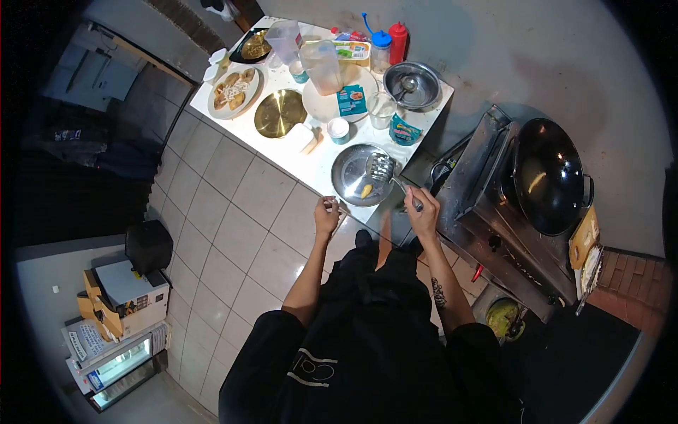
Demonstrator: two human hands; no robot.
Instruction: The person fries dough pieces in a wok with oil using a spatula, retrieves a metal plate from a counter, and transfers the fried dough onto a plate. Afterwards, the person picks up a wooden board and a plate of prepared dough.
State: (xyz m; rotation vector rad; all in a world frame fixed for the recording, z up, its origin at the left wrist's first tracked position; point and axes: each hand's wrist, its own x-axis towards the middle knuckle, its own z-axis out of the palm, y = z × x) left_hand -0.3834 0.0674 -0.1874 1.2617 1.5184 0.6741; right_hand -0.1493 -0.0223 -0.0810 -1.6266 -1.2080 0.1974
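Observation:
My right hand (422, 210) is closed around the handle of a metal masher (382, 167). The slotted head of the masher rests inside a shallow round metal bowl (344, 175) at the table's near corner. Beside that head, a small yellow piece of food (366, 191) lies in the bowl. Just off the bowl's lower left rim, my left hand (327, 215) has its fingers curled together at the table edge. Whatever lies between those fingers is too small to tell.
On the white table (272, 146) stand a plate of food (234, 92), a gold round tray (280, 113), plastic jugs (321, 67), a teal pouch (405, 131), a steel bowl (412, 83) and a red bottle (397, 44). To the right is a stove with a black wok (549, 177).

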